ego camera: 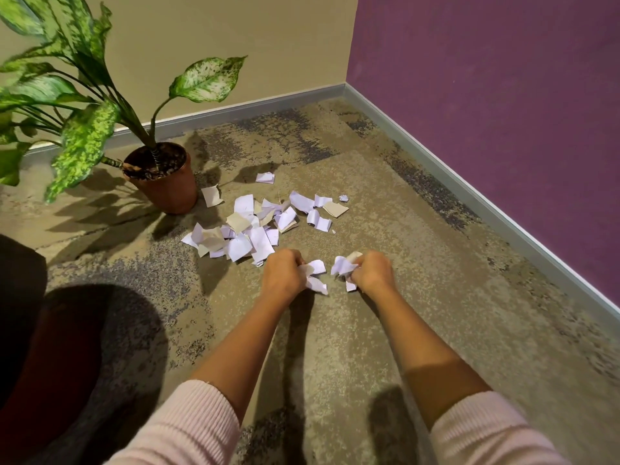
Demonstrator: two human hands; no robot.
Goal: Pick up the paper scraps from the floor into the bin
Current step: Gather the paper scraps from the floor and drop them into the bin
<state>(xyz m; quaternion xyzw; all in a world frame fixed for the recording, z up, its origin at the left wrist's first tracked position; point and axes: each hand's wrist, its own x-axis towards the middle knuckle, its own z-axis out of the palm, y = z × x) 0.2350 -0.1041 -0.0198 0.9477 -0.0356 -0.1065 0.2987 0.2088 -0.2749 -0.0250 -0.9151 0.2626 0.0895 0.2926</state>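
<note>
Landmark: the plant pot (164, 182), terracotta, standing on the carpet floor (385, 330) near the beige wall (268, 45).
Loose scraps: a heap of white and tan paper scraps (255, 226) lies on the floor just right of the pot; one piece touches its base, a few strays sit further right.
Left hand (283, 275): right of the pot and nearer the person than the heap, low over the floor, fingers curled tight around a clutch of white scraps that stick out to the side.
Right hand (372, 273): further right from the pot, just beside the left hand, fingers likewise closed on a crumpled bunch of scraps.
Sleeves: pink, pushed up both forearms.
Dark rounded object (27, 330): near side of the pot, at the left edge; cannot tell what it is.
Purple wall (503, 112): far right of the pot.
</note>
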